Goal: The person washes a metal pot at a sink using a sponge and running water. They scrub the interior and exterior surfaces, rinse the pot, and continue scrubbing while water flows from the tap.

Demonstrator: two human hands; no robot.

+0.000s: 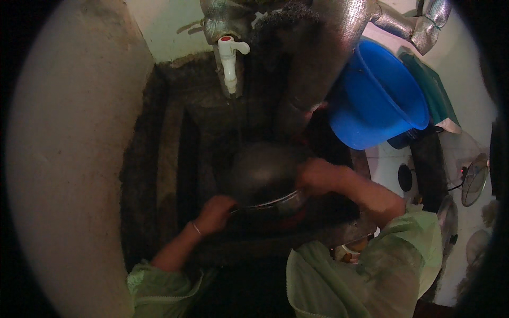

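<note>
A dark, rounded metal pan (pixel 264 167), probably a wok, is tilted inside a dark sink (pixel 169 159), and its shiny rim faces me. The pan's surface is blurred. My left hand (pixel 218 212), with a thin bracelet at the wrist, grips the pan's left end at the rim. At the opposite end, my right hand (pixel 318 176) is closed against the pan's right side; blur hides its fingers. Above the pan, a white plastic tap (pixel 228 65) with a red mark lets down a thin stream of water.
A blue plastic bucket (pixel 377 99) leans at the right, beside a green bag or packet (pixel 431 89). Foil-wrapped pipes (pixel 350 24) run behind the sink. A wall (pixel 71 151) rises close on the left. Wire-mesh strainers (pixel 475 181) are at the far right.
</note>
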